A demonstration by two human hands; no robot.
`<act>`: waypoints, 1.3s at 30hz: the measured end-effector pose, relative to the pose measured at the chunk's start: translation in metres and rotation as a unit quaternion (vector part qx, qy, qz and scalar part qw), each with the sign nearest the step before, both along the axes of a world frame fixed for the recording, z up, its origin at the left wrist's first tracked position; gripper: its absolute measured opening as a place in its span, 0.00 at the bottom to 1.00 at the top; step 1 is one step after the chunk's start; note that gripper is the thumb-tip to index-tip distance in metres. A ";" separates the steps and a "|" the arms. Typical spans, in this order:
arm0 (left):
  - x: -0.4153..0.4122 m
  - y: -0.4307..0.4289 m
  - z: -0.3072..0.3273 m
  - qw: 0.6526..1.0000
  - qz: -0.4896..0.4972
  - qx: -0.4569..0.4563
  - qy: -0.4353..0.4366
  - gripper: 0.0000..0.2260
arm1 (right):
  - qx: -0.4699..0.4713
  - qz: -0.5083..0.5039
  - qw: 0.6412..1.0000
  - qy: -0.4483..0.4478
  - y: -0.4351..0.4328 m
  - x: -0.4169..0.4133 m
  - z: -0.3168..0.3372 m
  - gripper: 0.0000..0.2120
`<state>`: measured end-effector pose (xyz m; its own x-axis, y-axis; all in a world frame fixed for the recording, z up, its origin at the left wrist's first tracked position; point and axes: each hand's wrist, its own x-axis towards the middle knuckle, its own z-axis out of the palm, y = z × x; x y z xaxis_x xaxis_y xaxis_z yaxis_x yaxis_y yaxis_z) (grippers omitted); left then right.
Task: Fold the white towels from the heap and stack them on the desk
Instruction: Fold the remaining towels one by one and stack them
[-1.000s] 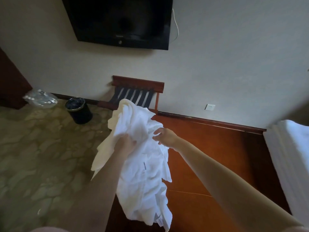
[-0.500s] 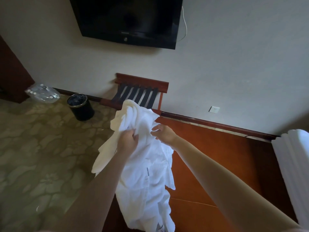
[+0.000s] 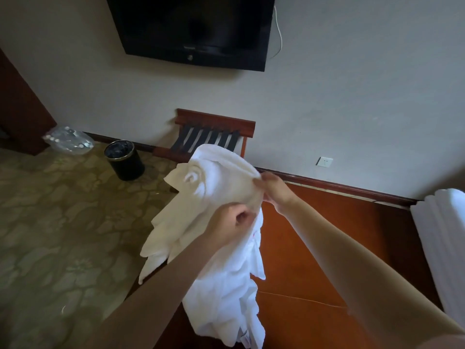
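Note:
A crumpled white towel (image 3: 216, 278) hangs in the air over the left end of the red-brown desk (image 3: 327, 248). My left hand (image 3: 230, 222) grips it near the middle of its upper part. My right hand (image 3: 274, 188) pinches its top edge a little higher and to the right. The towel's lower part dangles down past the desk's near corner. A stack of folded white towels (image 3: 445, 243) lies on the desk at the far right, partly cut off by the frame.
A wooden luggage rack (image 3: 214, 132) stands against the wall behind the towel. A black waste bin (image 3: 124, 159) and a clear plastic bag (image 3: 68, 142) are on the patterned carpet at the left. A dark TV (image 3: 196, 28) hangs on the wall above.
Both hands have shifted along the towel's top; the right hand now pinches the upper edge and the bunched top has spread out wider. The camera has tilted slightly.

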<state>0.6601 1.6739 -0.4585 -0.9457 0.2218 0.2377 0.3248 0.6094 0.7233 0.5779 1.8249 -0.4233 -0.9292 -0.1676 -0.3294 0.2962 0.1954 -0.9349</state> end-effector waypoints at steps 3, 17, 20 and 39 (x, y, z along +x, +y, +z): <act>-0.009 -0.009 0.004 0.988 0.104 -0.016 0.114 0.10 | -0.103 -0.093 0.990 0.020 0.020 0.011 0.005 0.05; -0.039 0.077 0.014 0.971 0.119 -0.164 -0.129 0.06 | -0.078 -0.333 0.931 0.125 0.170 0.077 0.053 0.09; -0.030 0.123 0.016 0.979 0.034 -0.136 -0.146 0.11 | -0.023 -0.369 0.922 0.114 0.209 0.089 0.057 0.10; 0.016 0.340 0.038 0.942 -0.174 -0.033 -0.286 0.17 | 0.159 -0.414 0.896 0.030 0.397 0.159 0.054 0.14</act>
